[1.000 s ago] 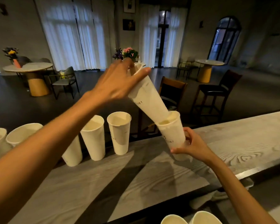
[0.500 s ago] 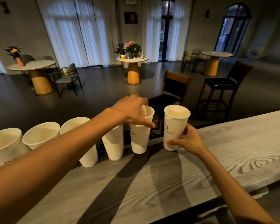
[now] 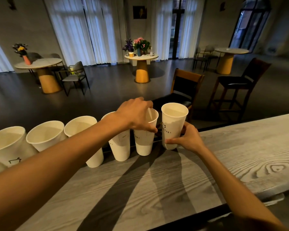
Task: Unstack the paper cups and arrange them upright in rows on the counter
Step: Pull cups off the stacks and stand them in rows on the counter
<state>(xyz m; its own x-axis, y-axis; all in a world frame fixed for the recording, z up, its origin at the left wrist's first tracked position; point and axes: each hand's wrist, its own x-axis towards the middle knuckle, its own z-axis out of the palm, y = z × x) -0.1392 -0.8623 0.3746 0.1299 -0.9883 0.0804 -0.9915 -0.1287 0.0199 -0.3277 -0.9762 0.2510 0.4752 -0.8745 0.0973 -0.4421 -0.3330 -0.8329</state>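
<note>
A long counter [image 3: 215, 164] of grey, heavily grained wood ran across the near view, its top streaked by dark shadows. Beyond it lay a dim hall with white curtains [image 3: 77, 30], three round tables on tan cone-shaped bases, the middle one [image 3: 141, 57] carrying potted flowers, and a dark wooden chair [image 3: 185, 87] just behind the counter's far edge.

Along that far edge stood a row of six white paper cups, all upright, tapered and matte, with rolled rims. The leftmost cup [image 3: 6, 145] bore a small black line logo; the next two [image 3: 45, 135] [image 3: 81, 125] were partly hidden behind the left forearm, which crossed in front of them.

The left hand [image 3: 133, 115] reached over the fourth cup [image 3: 120, 147] and held the fifth cup [image 3: 144, 139] by its rim, fingers curled over the edge and thumb on the outer wall. The right hand [image 3: 185, 139] gripped the sixth cup [image 3: 173, 124] low on its side, fingers wrapped round the back and thumb across the front, just above the base resting on the counter. The fifth and sixth cups stood just beside each other, not touching.
</note>
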